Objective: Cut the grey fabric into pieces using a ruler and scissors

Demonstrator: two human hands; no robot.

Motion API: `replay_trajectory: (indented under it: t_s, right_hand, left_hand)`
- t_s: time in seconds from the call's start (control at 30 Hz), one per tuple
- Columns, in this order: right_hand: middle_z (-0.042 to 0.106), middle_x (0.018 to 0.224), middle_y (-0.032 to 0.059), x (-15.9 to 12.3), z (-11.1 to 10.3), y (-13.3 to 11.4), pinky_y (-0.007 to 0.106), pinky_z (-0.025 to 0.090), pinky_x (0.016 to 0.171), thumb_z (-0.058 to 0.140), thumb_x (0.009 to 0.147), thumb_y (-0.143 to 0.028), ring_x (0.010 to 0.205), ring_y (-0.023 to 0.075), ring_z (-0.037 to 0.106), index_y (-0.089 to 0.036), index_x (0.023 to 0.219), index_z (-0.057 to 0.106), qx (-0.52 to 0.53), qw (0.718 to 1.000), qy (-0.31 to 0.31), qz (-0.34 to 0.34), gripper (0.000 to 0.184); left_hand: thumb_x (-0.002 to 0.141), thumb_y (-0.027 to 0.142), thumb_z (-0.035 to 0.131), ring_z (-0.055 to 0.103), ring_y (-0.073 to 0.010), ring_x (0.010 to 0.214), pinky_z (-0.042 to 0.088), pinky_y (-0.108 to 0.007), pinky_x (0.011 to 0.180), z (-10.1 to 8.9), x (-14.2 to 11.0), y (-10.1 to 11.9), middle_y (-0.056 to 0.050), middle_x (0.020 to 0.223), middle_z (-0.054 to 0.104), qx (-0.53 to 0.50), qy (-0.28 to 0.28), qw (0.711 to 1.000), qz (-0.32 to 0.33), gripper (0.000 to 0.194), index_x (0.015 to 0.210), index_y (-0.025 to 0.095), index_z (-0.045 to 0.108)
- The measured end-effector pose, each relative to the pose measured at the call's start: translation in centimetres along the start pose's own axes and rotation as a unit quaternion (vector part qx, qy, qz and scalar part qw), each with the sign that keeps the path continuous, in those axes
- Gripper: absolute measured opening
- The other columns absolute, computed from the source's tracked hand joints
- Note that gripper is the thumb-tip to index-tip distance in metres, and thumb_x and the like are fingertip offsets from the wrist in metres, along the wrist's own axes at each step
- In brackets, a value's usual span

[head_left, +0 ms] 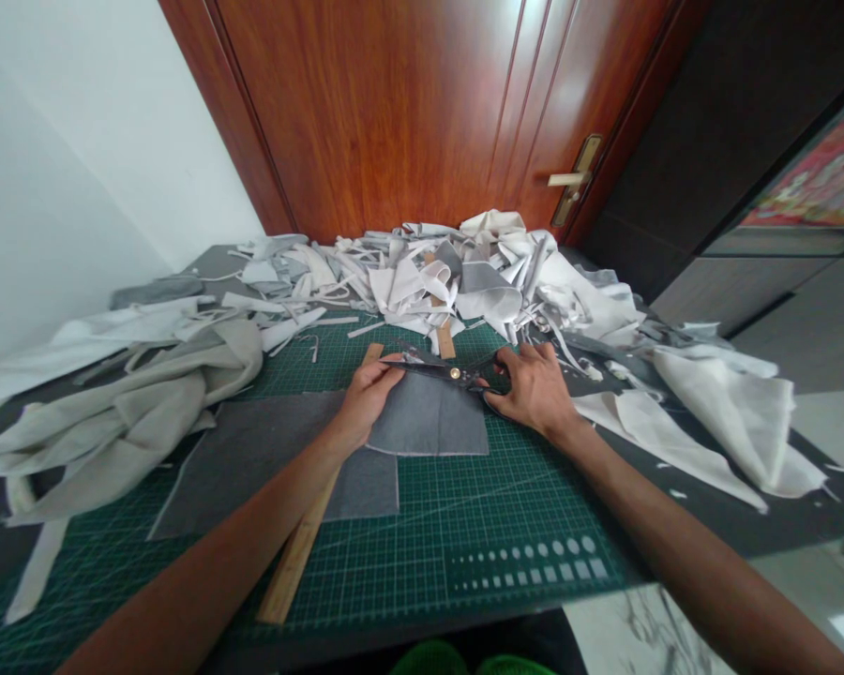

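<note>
Head view, 2 bare hands at work on a green gridded cutting mat [457,525] near the centre of the tabletop [731,511]. The right hand [535,389] is closed around the finger loops of black-handled steel scissors [455,374], which lie roughly level across the far part of a gray felt piece [429,422]. The left hand [369,398] sits at the blade end, its fingers reaching over the blades and the felt; whether it grips either, I cannot tell. The felt piece overlaps a larger dark gray sheet [267,459], and a wooden ruler [309,516] runs beneath the left wrist toward the near edge of the tabletop. Crumpled beige cloth [113,422] lies toward the left edge, and a white fabric piece [724,422] lies toward the right edge. Progress: a large heap of white and gray fabric offcuts [429,281] along the far edge indicates that much cutting is done. The felt piece shows clean edges, but no fresh cut is distinguishable under the blades. The dark gray sheet and the loose cloths remain spread out, apart from the heap. A wooden door [366,112] stands just beyond the far edge.
</note>
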State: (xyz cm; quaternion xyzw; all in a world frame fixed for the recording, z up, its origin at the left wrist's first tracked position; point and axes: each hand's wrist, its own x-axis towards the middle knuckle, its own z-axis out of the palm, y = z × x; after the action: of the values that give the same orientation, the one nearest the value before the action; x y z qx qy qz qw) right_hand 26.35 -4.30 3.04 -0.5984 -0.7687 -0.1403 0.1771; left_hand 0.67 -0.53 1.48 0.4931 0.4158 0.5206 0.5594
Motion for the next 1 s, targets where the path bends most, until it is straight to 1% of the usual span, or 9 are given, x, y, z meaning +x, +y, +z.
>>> replay_trajectory:
  t_s: [0.13, 0.27, 0.47, 0.63, 0.83, 1.0]
  right_hand:
    - [0.068, 0.076, 0.0052, 0.01, 0.0, 0.09, 0.038, 0.031, 0.083, 0.063, 0.086, -0.051, 0.078, 0.0249, 0.059, -0.02, 0.089, 0.06, -0.004, 1.0, 0.016, 0.005, 0.031]
    - [0.067, 0.074, 0.0043, -0.04, 0.07, -0.03, 0.038, 0.031, 0.084, 0.063, 0.085, -0.05, 0.074, 0.023, 0.059, -0.02, 0.087, 0.06, 0.002, 1.0, 0.009, 0.008, 0.03]
    - [0.065, 0.073, 0.0041, -0.19, 0.31, -0.39, 0.038, 0.032, 0.084, 0.061, 0.085, -0.05, 0.072, 0.0224, 0.057, -0.02, 0.085, 0.059, 0.01, 1.0, 0.004, 0.009, 0.03]
    - [0.064, 0.073, 0.0042, -0.18, 0.05, -0.57, 0.038, 0.032, 0.083, 0.061, 0.085, -0.05, 0.073, 0.023, 0.056, -0.02, 0.087, 0.06, 0.008, 1.0, 0.005, 0.013, 0.031]
    - [0.065, 0.076, 0.0056, -0.13, -0.15, -0.43, 0.038, 0.031, 0.083, 0.062, 0.083, -0.049, 0.076, 0.0237, 0.056, -0.02, 0.088, 0.06, 0.01, 1.0, 0.009, 0.015, 0.03]
    - [0.066, 0.075, 0.0044, -0.12, 0.12, -0.26, 0.038, 0.031, 0.082, 0.062, 0.084, -0.048, 0.073, 0.0226, 0.057, -0.02, 0.086, 0.059, 0.022, 1.0, 0.006, 0.019, 0.028]
  left_hand:
    - [0.063, 0.047, 0.086, 0.065, -0.0204, 0.081, 0.048, -0.028, 0.073, -0.04, 0.01, -0.03, -0.004, 0.086, 0.075, 0.0, -0.005, 1.0, 0.001, 0.038, 0.087, 0.018, 0.08]
    - [0.065, 0.048, 0.086, 0.064, -0.02, 0.081, 0.047, -0.027, 0.073, -0.04, -0.09, 0.07, -0.003, 0.084, 0.073, 0.004, -0.01, 1.0, 0.007, 0.038, 0.087, 0.019, 0.079]
    - [0.067, 0.048, 0.084, 0.062, -0.0194, 0.08, 0.046, -0.027, 0.072, -0.1, -0.01, -0.09, -0.002, 0.081, 0.071, 0.014, -0.007, 1.0, 0.022, 0.033, 0.08, 0.019, 0.077]
    - [0.069, 0.047, 0.082, 0.061, -0.0197, 0.079, 0.045, -0.027, 0.071, -0.2, 0.14, -0.33, -0.002, 0.079, 0.07, 0.034, -0.002, 0.999, 0.029, 0.03, 0.074, 0.018, 0.075]
    - [0.069, 0.046, 0.082, 0.06, -0.018, 0.077, 0.045, -0.027, 0.071, -0.16, 0.14, -0.38, -0.001, 0.079, 0.07, 0.031, -0.003, 0.999, 0.02, 0.031, 0.082, 0.019, 0.078]
    - [0.068, 0.049, 0.084, 0.06, -0.0175, 0.076, 0.044, -0.027, 0.071, -0.14, 0.17, -0.38, -0.001, 0.081, 0.07, 0.031, 0.0, 0.999, 0.022, 0.036, 0.086, 0.019, 0.078]
